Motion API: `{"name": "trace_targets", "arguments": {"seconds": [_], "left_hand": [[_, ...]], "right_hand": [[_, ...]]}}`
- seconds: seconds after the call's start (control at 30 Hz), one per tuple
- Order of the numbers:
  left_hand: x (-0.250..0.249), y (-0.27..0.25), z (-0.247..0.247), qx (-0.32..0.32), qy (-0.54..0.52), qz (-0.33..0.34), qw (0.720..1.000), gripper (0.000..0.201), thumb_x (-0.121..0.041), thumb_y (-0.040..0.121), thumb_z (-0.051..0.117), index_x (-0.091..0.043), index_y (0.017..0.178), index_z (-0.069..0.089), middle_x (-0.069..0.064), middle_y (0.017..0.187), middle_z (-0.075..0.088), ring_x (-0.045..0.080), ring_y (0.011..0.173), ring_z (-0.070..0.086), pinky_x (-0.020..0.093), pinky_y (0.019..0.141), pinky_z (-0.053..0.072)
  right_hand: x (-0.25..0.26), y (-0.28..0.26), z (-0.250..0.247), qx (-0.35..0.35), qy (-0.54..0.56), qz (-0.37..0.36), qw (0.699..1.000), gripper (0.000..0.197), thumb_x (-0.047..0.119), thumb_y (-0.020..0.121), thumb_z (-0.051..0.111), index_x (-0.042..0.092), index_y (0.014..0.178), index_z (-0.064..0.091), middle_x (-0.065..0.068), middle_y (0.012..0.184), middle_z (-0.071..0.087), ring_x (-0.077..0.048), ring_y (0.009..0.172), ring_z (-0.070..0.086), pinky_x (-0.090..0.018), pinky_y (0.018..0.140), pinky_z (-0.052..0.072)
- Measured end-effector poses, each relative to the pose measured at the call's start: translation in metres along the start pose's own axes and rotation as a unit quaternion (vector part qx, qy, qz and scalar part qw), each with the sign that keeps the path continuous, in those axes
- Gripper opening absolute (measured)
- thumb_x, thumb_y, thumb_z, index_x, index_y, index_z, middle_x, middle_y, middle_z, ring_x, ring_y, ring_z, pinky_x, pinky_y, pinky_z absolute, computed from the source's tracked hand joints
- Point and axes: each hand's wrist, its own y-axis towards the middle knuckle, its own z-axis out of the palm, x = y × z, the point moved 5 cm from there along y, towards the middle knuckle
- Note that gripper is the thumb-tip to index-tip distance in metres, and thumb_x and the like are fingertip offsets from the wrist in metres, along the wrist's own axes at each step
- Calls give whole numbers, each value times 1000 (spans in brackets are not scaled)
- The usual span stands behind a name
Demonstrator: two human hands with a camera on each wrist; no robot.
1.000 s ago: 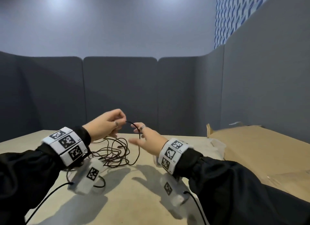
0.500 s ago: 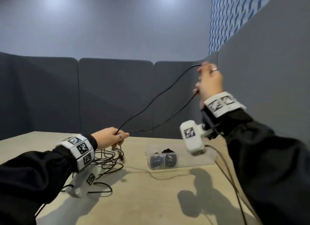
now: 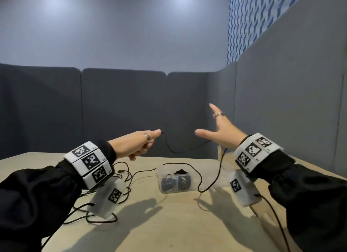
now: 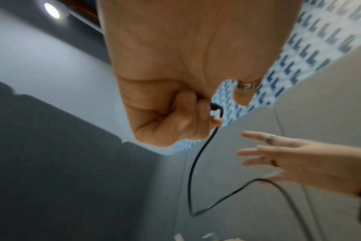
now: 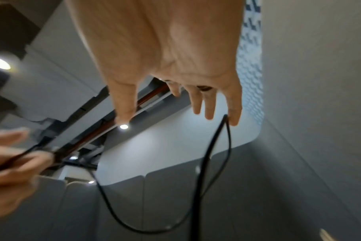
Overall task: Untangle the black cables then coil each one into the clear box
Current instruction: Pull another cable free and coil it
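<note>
1. Done so far, judging by the clear box [image 3: 174,184]: it stands on the surface [image 3: 169,223] between the two arms and holds two dark coils in its near compartments, with more dark cable behind them.
2. In hand now: one black cable [image 3: 199,176]. The left hand [image 3: 137,144] has its grip clamped on the cable's plug end, with the fingers curled round it in the left wrist view [image 4: 196,112].
3. The right hand [image 3: 223,131] has its grip apart, fingers spread and straight. The cable is draped over a fingertip [image 5: 234,119] in a loose hanging loop, not pinched.
4. This cable sags between the hands, then runs down past the box onto the surface. It looks mostly free of the rest, though I cannot tell whether its far end is clear.
5. Left to do: coil this cable into the box, then untangle the loose cables [image 3: 124,176] lying under the left wrist.
</note>
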Motion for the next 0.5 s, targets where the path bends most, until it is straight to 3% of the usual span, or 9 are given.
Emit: {"name": "trace_targets", "arguments": {"seconds": [0.07, 0.13, 0.17, 0.2, 0.23, 0.3, 0.37, 0.43, 0.5], "left_hand": [[-24, -5, 14, 46, -37, 39, 997, 45, -49, 97, 32, -19, 65, 38, -8, 54, 26, 12, 50, 21, 26, 53, 25], [-41, -10, 24, 78, -97, 73, 989, 40, -39, 99, 36, -15, 69, 46, -6, 56, 26, 11, 49, 22, 26, 54, 27], [-47, -14, 26, 87, -131, 86, 984, 36, -36, 98, 38, -12, 74, 50, -5, 56, 25, 11, 49, 23, 26, 55, 28], [-51, -16, 28, 93, -169, 92, 977, 34, -36, 96, 41, -9, 80, 53, -5, 57, 24, 11, 50, 23, 25, 55, 29], [-54, -19, 29, 96, -212, 97, 968, 33, -36, 94, 43, -7, 84, 57, -4, 58, 22, 11, 50, 23, 24, 54, 31], [-54, -20, 32, 96, -316, 104, 938, 35, -35, 92, 43, -7, 92, 65, -5, 57, 20, 10, 48, 25, 23, 52, 35], [-51, -16, 33, 85, -455, 109, 880, 37, -33, 91, 43, -8, 101, 68, -6, 54, 26, 8, 46, 32, 23, 53, 42], [-46, -10, 29, 37, -607, 121, 785, 38, -31, 94, 41, -8, 104, 70, -4, 58, 49, 10, 52, 53, 26, 58, 53], [-34, 1, 24, -41, -702, 133, 698, 37, -26, 99, 37, -3, 108, 65, 6, 88, 71, 20, 83, 70, 31, 72, 58]], "right_hand": [[21, -10, 21, 44, -47, -67, 996, 100, 53, 76, 69, 43, 147, -1, 4, 159, 6, -22, 146, 7, -54, 114, 17], [33, -20, 42, 108, -122, -89, 983, 63, 57, 83, 57, 51, 139, 28, 13, 157, 10, -17, 146, 1, -60, 113, 8], [36, -24, 48, 127, -131, -89, 979, 38, 56, 89, 49, 48, 126, 49, 18, 153, 21, -16, 145, 5, -61, 112, 5], [36, -25, 53, 141, -113, -95, 979, 28, 55, 92, 41, 44, 107, 63, 28, 140, 37, -14, 142, 16, -62, 111, 5], [34, -27, 56, 149, -66, -95, 982, 35, 56, 94, 37, 40, 90, 68, 37, 119, 49, -10, 133, 31, -63, 110, 8], [26, -28, 57, 137, 59, -83, 985, 46, 63, 89, 37, 33, 70, 66, 34, 88, 63, -1, 108, 53, -58, 110, 19], [17, -32, 56, 132, 135, -87, 978, 49, 61, 88, 42, 22, 66, 63, 20, 75, 70, -5, 86, 60, -53, 104, 34], [9, -43, 62, 187, 158, -80, 966, 40, 44, 95, 46, 15, 69, 53, 6, 67, 71, -16, 74, 59, -50, 99, 42], [1, -56, 72, 275, 148, -35, 949, 35, 37, 97, 46, 15, 70, 48, 3, 56, 66, -14, 60, 62, -37, 87, 51]]}}
